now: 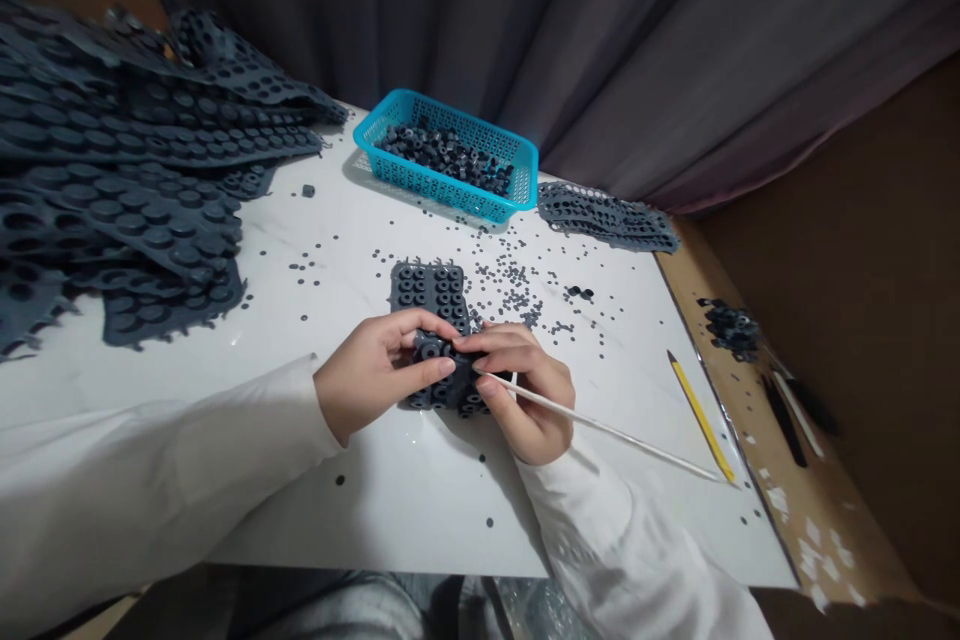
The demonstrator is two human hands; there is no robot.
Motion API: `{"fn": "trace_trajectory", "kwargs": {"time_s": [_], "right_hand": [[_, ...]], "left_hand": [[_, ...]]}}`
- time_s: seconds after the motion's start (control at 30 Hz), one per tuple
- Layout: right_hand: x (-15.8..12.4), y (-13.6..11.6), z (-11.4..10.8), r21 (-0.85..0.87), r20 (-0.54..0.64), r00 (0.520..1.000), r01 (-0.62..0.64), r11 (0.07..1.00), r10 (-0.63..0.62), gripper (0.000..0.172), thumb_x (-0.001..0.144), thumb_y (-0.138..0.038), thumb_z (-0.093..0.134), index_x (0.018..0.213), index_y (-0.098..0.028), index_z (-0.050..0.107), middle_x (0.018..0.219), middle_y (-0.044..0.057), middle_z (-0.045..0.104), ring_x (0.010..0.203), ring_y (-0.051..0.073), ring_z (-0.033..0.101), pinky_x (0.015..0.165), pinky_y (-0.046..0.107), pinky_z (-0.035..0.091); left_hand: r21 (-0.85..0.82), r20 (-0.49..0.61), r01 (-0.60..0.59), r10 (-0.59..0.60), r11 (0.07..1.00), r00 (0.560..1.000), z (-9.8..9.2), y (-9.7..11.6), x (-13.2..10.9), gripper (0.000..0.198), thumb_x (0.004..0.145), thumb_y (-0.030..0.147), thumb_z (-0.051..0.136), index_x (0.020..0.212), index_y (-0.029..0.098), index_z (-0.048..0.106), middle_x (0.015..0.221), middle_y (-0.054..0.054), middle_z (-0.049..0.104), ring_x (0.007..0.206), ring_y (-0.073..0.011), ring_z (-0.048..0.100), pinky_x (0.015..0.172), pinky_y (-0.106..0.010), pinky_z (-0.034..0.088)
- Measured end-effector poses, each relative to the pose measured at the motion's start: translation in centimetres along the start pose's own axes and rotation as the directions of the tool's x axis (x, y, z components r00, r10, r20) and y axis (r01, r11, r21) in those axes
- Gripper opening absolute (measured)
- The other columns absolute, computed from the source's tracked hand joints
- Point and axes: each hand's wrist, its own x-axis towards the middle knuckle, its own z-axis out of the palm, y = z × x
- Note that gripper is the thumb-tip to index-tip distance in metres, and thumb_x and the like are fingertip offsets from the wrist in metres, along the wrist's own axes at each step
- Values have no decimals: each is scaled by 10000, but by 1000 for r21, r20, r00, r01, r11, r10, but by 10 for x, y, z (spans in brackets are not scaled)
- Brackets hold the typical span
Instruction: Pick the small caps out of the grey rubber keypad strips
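Observation:
A dark grey moulded rubber sheet [428, 288] with rows of round, ring-like cups lies folded under both hands near the middle of the table. My left hand [386, 365] pinches its folded part between thumb and fingers. From the right, my right hand [529, 390] grips a thin white stick [622, 435] in a pinch, its near tip at the sheet and its far end slanting down to the right. The fingers hide where the tip meets the rubber.
A blue plastic basket [450, 195] of small dark rubber pieces stands behind. Large rubber sheets [150, 210] pile up at left; a smaller sheet [607, 217] lies back right. Small discs litter the white table [300, 510]. A yellow pencil-like stick [701, 415] lies at right.

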Motion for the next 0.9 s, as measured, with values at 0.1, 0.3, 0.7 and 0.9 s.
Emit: {"fn": "trace_trajectory", "kwargs": {"time_s": [0.1, 0.3, 0.7, 0.9], "right_hand": [[1, 0, -1, -28, 26, 999, 25, 999, -24, 43, 870, -211, 596, 895, -228, 626, 998, 94, 754, 899, 221, 686, 892, 464, 525], [1, 0, 0, -46, 22, 999, 40, 998, -39, 49, 874, -220, 586, 900, -229, 626, 1006, 92, 754, 901, 222, 691, 892, 466, 526], [0, -1, -3, -96, 74, 993, 102, 990, -95, 98, 854, -185, 598, 937, -231, 622, 1027, 95, 740, 932, 230, 665, 930, 475, 501], [0, -1, -2, -54, 38, 997, 64, 996, -62, 75, 864, -198, 592, 923, -226, 629, 1022, 97, 744, 934, 228, 670, 936, 477, 499]], "left_hand": [[-15, 14, 17, -17, 1000, 1000, 0, 1, 0, 283, 713, 280, 691, 965, 161, 641, 646, 22, 614, 569, -110, 525, 528, -199, 406], [33, 2, 9, -9, 999, 1000, -2, 1, -2, 341, 693, 302, 705, 1000, 162, 657, 691, -7, 656, 614, -135, 558, 570, -218, 440], [42, -5, -28, 29, 999, 1000, 0, 1, 1, 222, 718, 264, 677, 911, 157, 693, 772, -29, 724, 628, -125, 582, 585, -210, 460], [37, -12, -17, 17, 999, 1000, 0, 4, 0, 209, 695, 245, 685, 882, 154, 687, 794, -25, 730, 609, -111, 573, 581, -204, 463]]}}
